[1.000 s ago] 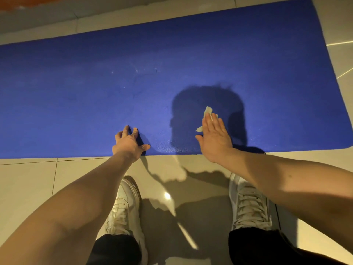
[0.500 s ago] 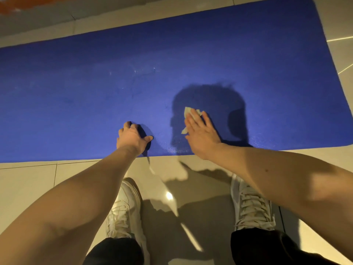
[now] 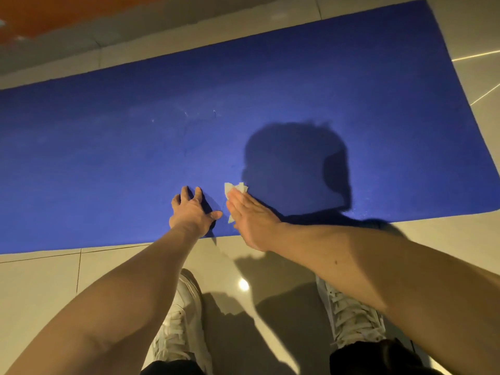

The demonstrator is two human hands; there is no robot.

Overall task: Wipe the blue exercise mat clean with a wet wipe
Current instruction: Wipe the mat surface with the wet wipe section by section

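The blue exercise mat (image 3: 108,163) lies flat across the tiled floor and fills most of the view. My right hand (image 3: 251,217) presses a white wet wipe (image 3: 234,188) onto the mat near its front edge, fingers straight and flat; only the wipe's corners stick out past my fingertips. My left hand (image 3: 192,211) rests on the mat just left of it, fingers spread and bent at the tips, thumb pointing toward the right hand. A few small pale specks (image 3: 213,112) show on the mat farther back.
Beige floor tiles (image 3: 40,288) run along the mat's front edge. My two white sneakers (image 3: 178,328) stand on them below my arms. A dark head shadow (image 3: 295,163) falls on the mat right of my hands. An orange strip (image 3: 40,14) lies beyond the far edge.
My right hand has slid the wipe leftward along the mat's front edge and now sits close beside my left hand. The left hand has stayed in place.
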